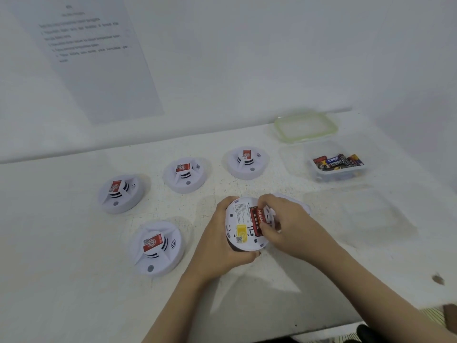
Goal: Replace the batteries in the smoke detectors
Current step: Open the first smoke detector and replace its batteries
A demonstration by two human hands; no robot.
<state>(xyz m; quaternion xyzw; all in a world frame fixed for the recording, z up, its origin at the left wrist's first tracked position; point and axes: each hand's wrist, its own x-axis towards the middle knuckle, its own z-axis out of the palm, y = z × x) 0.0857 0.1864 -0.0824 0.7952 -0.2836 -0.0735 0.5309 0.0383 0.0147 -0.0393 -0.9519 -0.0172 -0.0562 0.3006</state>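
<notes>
White table (74, 305) against wall (247, 58), left hand (217, 241) gripping upturned detector (241, 219) mid-table, right hand (284, 224) pinching its red battery (257, 220)

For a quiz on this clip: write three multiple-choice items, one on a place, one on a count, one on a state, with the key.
1. The tub of batteries stands: A) at the right side of the table B) at its near left edge C) on the floor
2. How many smoke detectors lie untouched? A) two B) four C) six
3. The detector in the left hand is: A) face up, closed B) turned over, red battery showing C) wrapped

Key: 1 A, it sits before the lid; 2 B, four lie left of the hands; 3 B, the right hand has its fingers pinching the battery.
</notes>
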